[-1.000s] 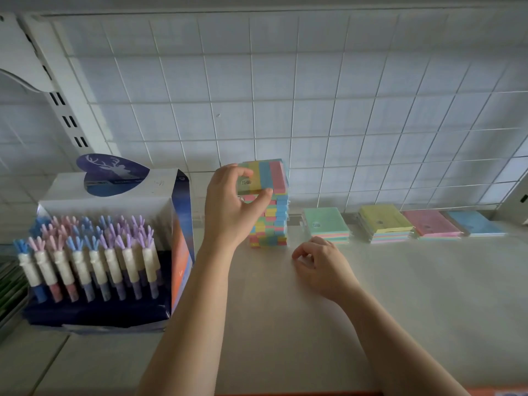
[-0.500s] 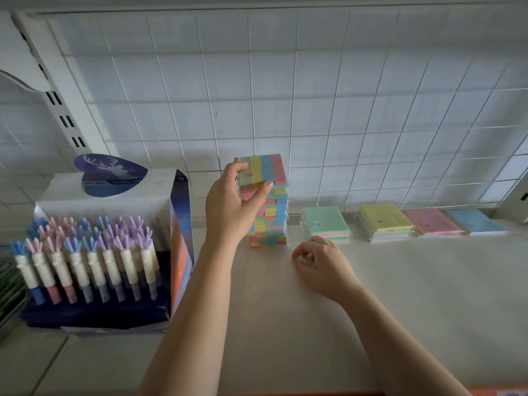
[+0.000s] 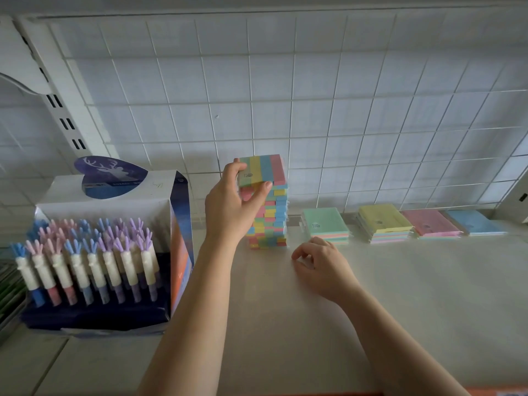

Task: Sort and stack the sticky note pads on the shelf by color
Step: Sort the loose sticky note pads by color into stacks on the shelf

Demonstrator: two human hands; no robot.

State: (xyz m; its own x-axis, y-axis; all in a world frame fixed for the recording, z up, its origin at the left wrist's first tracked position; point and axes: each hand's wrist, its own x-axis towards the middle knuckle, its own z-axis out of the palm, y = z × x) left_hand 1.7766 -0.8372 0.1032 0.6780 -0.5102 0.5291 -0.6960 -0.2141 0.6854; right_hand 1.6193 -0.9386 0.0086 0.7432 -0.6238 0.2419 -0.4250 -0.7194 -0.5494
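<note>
So the left hand (image 3: 231,207) is pinching the top striped pad (image 3: 264,170), thumb on the near edge and fingers curled over the far left corner. That pad has green, yellow, blue and pink stripes and sits right at the top of the tall stack (image 3: 271,221) of the same multicolour pads. It looks a bit tilted, and honestly I can't tell if it's resting on the stack or just off it. The stack stands upright on the shelf (image 3: 400,295), close to the wire grid (image 3: 314,110) behind it. The right hand (image 3: 320,264) is down on the shelf just to the right of the stack's base and a little nearer the camera, fingers loosely curled with nothing in them. To the right of the stack there's a row of low piles along the back: first a green-topped pile (image 3: 324,221), then a yellow-topped pile (image 3: 383,218), then a pink-topped pile (image 3: 431,225), and furthest from the stack a blue pad (image 3: 474,222) lying flat. The green and yellow piles have mixed pastel layers under the top colour. To the left of the stack is a pen display box (image 3: 108,201) with a deer logo, full of pens (image 3: 85,252) with antler-shaped tops in blue, pink and purple.
</note>
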